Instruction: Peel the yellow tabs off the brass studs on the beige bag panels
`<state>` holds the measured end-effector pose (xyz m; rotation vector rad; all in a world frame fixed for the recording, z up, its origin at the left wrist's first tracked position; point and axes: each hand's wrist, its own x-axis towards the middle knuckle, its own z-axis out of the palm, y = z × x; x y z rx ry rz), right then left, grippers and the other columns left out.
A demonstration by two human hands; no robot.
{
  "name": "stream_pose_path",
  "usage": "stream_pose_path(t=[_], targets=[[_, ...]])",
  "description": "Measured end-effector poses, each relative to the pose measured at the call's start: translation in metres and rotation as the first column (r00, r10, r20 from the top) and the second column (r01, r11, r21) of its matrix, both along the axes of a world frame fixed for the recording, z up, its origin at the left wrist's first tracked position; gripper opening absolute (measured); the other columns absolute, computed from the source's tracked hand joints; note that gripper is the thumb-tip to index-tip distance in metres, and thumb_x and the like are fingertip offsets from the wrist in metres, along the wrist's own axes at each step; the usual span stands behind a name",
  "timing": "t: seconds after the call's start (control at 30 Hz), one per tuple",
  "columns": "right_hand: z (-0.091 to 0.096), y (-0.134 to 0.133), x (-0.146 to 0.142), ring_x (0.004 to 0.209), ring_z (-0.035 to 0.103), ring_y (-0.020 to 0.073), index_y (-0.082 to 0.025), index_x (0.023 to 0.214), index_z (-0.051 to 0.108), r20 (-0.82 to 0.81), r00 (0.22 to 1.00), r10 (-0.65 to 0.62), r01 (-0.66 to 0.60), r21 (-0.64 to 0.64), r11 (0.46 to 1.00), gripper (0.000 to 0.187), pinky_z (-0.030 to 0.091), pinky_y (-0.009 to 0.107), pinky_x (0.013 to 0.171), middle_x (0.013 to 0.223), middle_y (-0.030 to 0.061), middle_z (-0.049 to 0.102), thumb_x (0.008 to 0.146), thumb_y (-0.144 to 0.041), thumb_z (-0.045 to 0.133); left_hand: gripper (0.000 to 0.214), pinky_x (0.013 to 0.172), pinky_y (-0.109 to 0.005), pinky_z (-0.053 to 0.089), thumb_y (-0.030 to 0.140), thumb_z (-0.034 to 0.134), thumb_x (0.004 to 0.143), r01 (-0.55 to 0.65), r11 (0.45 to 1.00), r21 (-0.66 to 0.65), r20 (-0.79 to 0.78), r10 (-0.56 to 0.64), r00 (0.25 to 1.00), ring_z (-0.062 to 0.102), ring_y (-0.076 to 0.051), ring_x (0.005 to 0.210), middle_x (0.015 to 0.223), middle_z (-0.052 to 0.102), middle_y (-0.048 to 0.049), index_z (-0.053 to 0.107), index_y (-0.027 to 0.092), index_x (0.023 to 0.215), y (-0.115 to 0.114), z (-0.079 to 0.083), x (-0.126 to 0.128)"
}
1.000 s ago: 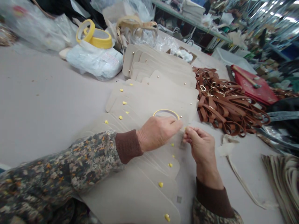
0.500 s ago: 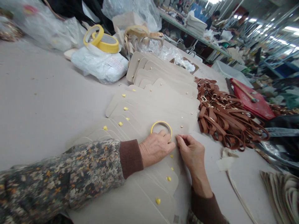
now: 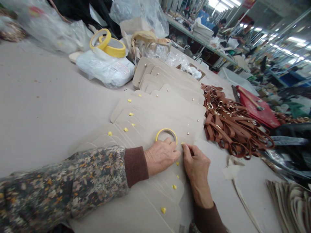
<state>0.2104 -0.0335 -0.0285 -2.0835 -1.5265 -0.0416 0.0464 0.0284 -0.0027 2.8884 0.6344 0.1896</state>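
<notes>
My left hand (image 3: 162,155) is closed around the lower side of a roll of yellow tape (image 3: 167,130), above the overlapping beige panels (image 3: 155,110). Close by on the right, my right hand (image 3: 196,161) pinches a small piece of yellow tape (image 3: 182,144) between thumb and forefinger, at a panel's edge. Small yellow tape bits (image 3: 163,210) sit on several panels, along both their left and right ends. Farther up the row, the panels carry small metal studs (image 3: 188,133) instead.
Brown straps with metal clasps (image 3: 225,119) lie heaped at the right, beside a red slab (image 3: 257,106) with a hammer-like tool. Two yellow tape rolls (image 3: 113,47) rest on a plastic-wrapped packet (image 3: 107,69). Folded fabric (image 3: 289,204) stands at lower right. Other people work far back.
My right hand has shifted slightly down and left, still pinching at the panel edge. My left hand stays on the tape roll. The whole view has tilted a little.
</notes>
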Motion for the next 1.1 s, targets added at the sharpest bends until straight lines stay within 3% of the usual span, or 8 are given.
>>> stream_pose_path(t=[0.3, 0.47, 0.53, 0.63, 0.73, 0.83, 1.0, 1.1], targets=[[0.004, 0.014, -0.007, 0.054, 0.061, 0.0160, -0.019, 0.076, 0.070, 0.001, 0.997, -0.082, 0.082, -0.044, 0.996, 0.021, 0.041, 0.025, 0.057, 0.061, 0.0017, 0.067, 0.082, -0.034, 0.055, 0.016, 0.057, -0.031, 0.045, 0.016, 0.043, 0.095, 0.018, 1.000, -0.011, -0.007, -0.018, 1.000, 0.053, -0.025, 0.084, 0.086, 0.057, -0.0090, 0.058, 0.015, 0.090, 0.001, 0.002, 0.000], [0.002, 0.008, 0.001, 0.074, 0.065, 0.0180, -0.017, 0.092, 0.069, 0.159, 0.980, 0.119, -0.109, -0.072, 0.991, 0.027, 0.044, 0.026, 0.067, 0.084, 0.0074, 0.071, 0.091, -0.030, 0.046, 0.019, 0.058, -0.030, 0.041, 0.014, 0.040, 0.096, 0.032, 0.999, 0.008, -0.012, -0.032, 0.999, 0.052, -0.023, 0.085, 0.086, 0.057, -0.0097, 0.058, 0.015, 0.090, 0.003, 0.004, 0.000], [0.005, -0.001, 0.007, 0.079, 0.065, 0.0182, -0.017, 0.105, 0.068, 0.081, 0.978, 0.190, -0.184, -0.083, 0.979, 0.031, 0.046, 0.028, 0.070, 0.092, 0.0084, 0.071, 0.094, -0.031, 0.043, 0.019, 0.059, -0.030, 0.040, 0.014, 0.040, 0.095, 0.044, 0.999, 0.027, -0.010, -0.044, 0.999, 0.052, -0.023, 0.084, 0.087, 0.058, -0.0099, 0.058, 0.015, 0.090, 0.004, 0.002, 0.000], [0.012, -0.022, 0.014, 0.064, 0.061, 0.0148, -0.019, 0.119, 0.061, -0.169, 0.970, 0.178, -0.189, -0.057, 0.980, 0.032, 0.049, 0.027, 0.062, 0.082, 0.0034, 0.068, 0.093, -0.033, 0.048, 0.018, 0.059, -0.031, 0.037, 0.013, 0.041, 0.095, 0.045, 0.998, 0.044, 0.000, -0.045, 0.999, 0.052, -0.023, 0.083, 0.087, 0.058, -0.0095, 0.058, 0.015, 0.090, 0.004, 0.001, -0.001], [0.018, -0.043, 0.015, 0.069, 0.061, 0.0140, -0.022, 0.105, 0.066, -0.284, 0.912, 0.295, -0.316, -0.028, 0.948, 0.021, 0.050, 0.027, 0.066, 0.083, 0.0022, 0.065, 0.091, -0.025, 0.052, 0.017, 0.057, -0.030, 0.035, 0.013, 0.042, 0.095, 0.043, 0.998, 0.044, 0.003, -0.043, 0.999, 0.052, -0.023, 0.082, 0.086, 0.057, -0.0090, 0.058, 0.016, 0.091, 0.005, 0.001, -0.002], [0.017, -0.055, 0.012, 0.085, 0.062, 0.0155, -0.022, 0.104, 0.068, -0.238, 0.858, 0.455, -0.485, -0.080, 0.871, 0.028, 0.050, 0.028, 0.074, 0.094, 0.0051, 0.064, 0.090, -0.014, 0.045, 0.018, 0.056, -0.030, 0.034, 0.015, 0.041, 0.096, 0.036, 0.999, 0.035, 0.002, -0.036, 0.999, 0.052, -0.024, 0.084, 0.088, 0.058, -0.0092, 0.058, 0.016, 0.091, 0.005, 0.001, -0.002], [0.009, -0.051, 0.003, 0.082, 0.061, 0.0170, -0.021, 0.105, 0.068, -0.070, 0.902, 0.427, -0.432, -0.194, 0.881, 0.033, 0.051, 0.030, 0.073, 0.092, 0.0061, 0.063, 0.086, -0.011, 0.043, 0.019, 0.058, -0.031, 0.035, 0.016, 0.039, 0.096, 0.037, 0.999, 0.021, -0.004, -0.037, 0.999, 0.052, -0.024, 0.086, 0.089, 0.057, -0.0093, 0.058, 0.016, 0.092, 0.004, 0.001, -0.001], [0.013, -0.047, 0.003, 0.082, 0.061, 0.0168, -0.021, 0.103, 0.068, -0.121, 0.903, 0.411, -0.428, -0.192, 0.883, 0.031, 0.051, 0.030, 0.074, 0.091, 0.0057, 0.063, 0.087, -0.012, 0.043, 0.020, 0.060, -0.031, 0.036, 0.015, 0.038, 0.097, 0.032, 0.999, 0.014, -0.013, -0.032, 0.999, 0.052, -0.024, 0.086, 0.088, 0.057, -0.0093, 0.058, 0.016, 0.093, 0.004, 0.001, -0.001]])
